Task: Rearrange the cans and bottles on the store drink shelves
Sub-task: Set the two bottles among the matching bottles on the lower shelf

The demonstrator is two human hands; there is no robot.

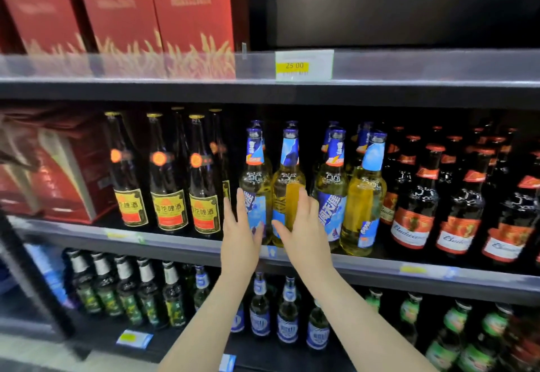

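With both your left hand [239, 234] and right hand [304, 225] spread open at the blue-labelled bottles [287, 187], grip one and turn its label forward

A white price tag [304, 65] on the upper shelf rail is showing "25 00" on a yellow band. The dark bottles with yellow labels [169, 211] are carrying "花啤酒". The brown bottles with red labels [410, 230] on the right are showing a script reading "Budwe…", partly blurred. Other labels are staying too blurred to read.
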